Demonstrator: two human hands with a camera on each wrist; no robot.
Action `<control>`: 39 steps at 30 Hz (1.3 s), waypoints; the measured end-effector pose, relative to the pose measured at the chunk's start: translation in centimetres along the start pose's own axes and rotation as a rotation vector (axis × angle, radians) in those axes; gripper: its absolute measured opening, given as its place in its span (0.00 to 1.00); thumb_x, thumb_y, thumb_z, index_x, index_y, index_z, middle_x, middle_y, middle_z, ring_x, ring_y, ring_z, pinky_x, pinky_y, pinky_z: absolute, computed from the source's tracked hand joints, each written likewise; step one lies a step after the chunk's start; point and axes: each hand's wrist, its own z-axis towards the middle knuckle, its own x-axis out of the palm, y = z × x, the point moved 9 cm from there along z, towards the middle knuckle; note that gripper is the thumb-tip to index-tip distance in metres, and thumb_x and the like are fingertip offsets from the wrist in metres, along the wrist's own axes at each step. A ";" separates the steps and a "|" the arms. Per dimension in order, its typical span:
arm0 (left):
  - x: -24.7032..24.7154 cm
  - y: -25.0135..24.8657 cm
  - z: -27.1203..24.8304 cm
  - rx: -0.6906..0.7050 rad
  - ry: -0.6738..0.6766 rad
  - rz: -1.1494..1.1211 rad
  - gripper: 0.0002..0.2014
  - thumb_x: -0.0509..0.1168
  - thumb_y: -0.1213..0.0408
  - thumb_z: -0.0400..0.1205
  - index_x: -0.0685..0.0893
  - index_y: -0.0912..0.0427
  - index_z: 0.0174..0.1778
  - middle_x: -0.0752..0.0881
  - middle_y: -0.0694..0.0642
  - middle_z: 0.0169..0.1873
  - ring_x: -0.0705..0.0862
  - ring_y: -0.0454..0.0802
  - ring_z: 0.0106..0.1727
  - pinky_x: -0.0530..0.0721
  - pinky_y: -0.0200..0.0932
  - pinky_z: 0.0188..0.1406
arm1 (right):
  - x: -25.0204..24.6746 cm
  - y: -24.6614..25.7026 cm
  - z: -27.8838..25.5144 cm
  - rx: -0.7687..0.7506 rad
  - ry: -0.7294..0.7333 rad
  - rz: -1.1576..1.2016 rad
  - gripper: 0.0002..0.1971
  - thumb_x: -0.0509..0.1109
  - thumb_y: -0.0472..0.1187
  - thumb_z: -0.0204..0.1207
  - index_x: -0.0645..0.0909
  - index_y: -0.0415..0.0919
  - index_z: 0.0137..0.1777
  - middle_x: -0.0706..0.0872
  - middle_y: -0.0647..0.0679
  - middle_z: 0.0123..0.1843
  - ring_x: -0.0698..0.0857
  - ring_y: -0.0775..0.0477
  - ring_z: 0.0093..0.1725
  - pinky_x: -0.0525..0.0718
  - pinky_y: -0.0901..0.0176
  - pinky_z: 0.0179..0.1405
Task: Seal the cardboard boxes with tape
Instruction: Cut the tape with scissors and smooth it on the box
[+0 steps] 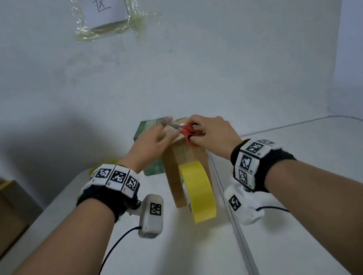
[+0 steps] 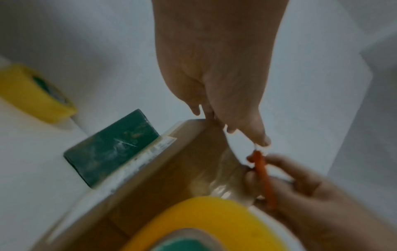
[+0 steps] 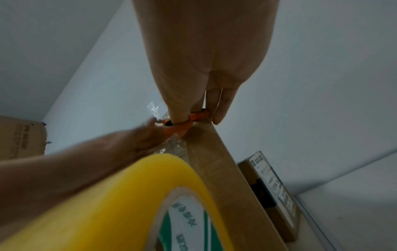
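The right hand (image 3: 201,64) grips orange-handled scissors (image 3: 184,123) at the top edge of the upright cardboard box (image 3: 217,161), with the yellow tape roll (image 3: 120,200) leaning against it and the left hand (image 3: 146,135) alongside.

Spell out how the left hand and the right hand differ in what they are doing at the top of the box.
The right hand grips the red-handled scissors, fingers curled through the loops; the left hand holds no tool and pinches the clear tape. The right hand sits at the right of the cardboard box top, the left hand at the left. Both work at the top edge, above the yellow tape roll.
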 end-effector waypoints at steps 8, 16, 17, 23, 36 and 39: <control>2.2 3.4 -8.1 -0.624 0.276 -0.591 0.15 0.62 0.59 0.87 0.85 0.69 0.53 0.87 0.61 0.42 0.88 0.53 0.40 0.88 0.41 0.39 | 0.6 1.3 0.1 -0.025 -0.044 -0.229 0.14 0.69 0.48 0.77 0.78 0.48 0.61 0.89 0.45 0.49 0.84 0.37 0.51 0.71 0.56 0.41; 6.3 1.7 -7.9 -0.674 0.222 -0.867 0.16 0.63 0.55 0.86 0.83 0.65 0.61 0.89 0.56 0.40 0.88 0.50 0.41 0.88 0.49 0.56 | -0.1 3.8 -0.9 0.011 -0.058 -0.434 0.12 0.67 0.44 0.80 0.77 0.43 0.60 0.84 0.41 0.55 0.84 0.35 0.55 0.70 0.56 0.41; 6.2 1.8 -7.6 -0.660 0.213 -0.850 0.16 0.64 0.57 0.86 0.83 0.66 0.62 0.90 0.56 0.42 0.88 0.49 0.41 0.89 0.47 0.53 | -0.1 4.2 -1.0 -0.008 -0.058 -0.474 0.11 0.67 0.44 0.79 0.78 0.42 0.59 0.84 0.42 0.56 0.85 0.36 0.55 0.70 0.56 0.41; 6.1 3.4 -7.6 -0.645 0.222 -0.809 0.18 0.69 0.56 0.82 0.85 0.64 0.63 0.85 0.60 0.46 0.83 0.54 0.47 0.83 0.48 0.53 | 0.7 5.1 -0.5 -0.059 -0.050 -0.577 0.09 0.64 0.41 0.83 0.77 0.41 0.61 0.86 0.44 0.55 0.84 0.38 0.55 0.70 0.54 0.39; 6.7 3.7 -6.7 -0.641 0.196 -0.774 0.17 0.69 0.55 0.82 0.84 0.66 0.59 0.88 0.66 0.57 0.89 0.58 0.54 0.86 0.54 0.62 | 0.8 4.1 0.4 -0.057 -0.053 -0.572 0.12 0.63 0.45 0.83 0.74 0.40 0.62 0.85 0.43 0.53 0.84 0.38 0.52 0.68 0.55 0.39; 7.2 3.9 -6.7 -0.667 0.228 -0.778 0.19 0.70 0.54 0.82 0.82 0.65 0.61 0.88 0.64 0.58 0.88 0.58 0.59 0.86 0.54 0.62 | 0.8 3.9 0.4 -0.054 -0.060 -0.573 0.12 0.63 0.45 0.83 0.74 0.40 0.62 0.85 0.42 0.53 0.84 0.38 0.52 0.69 0.54 0.40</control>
